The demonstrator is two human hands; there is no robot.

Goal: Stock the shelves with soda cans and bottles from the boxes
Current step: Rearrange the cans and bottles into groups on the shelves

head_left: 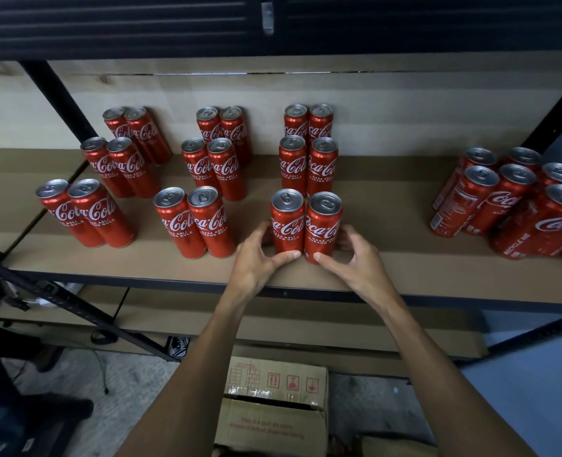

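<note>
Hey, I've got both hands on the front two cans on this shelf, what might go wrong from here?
1. The left hand grips the left front can and the right hand the right front can, low down; these tall slim cans could tip if nudged.
2. Both stand near the shelf front edge, so a pull toward you might drop one toward the box below.
3. A push back could knock the pair behind.

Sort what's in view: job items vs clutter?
Job:
- left hand, gripping left can
- right hand, gripping right can
- stocked cans
- shelf
- box

Clutter:
- shoe
- cable
- leaning bar
</note>
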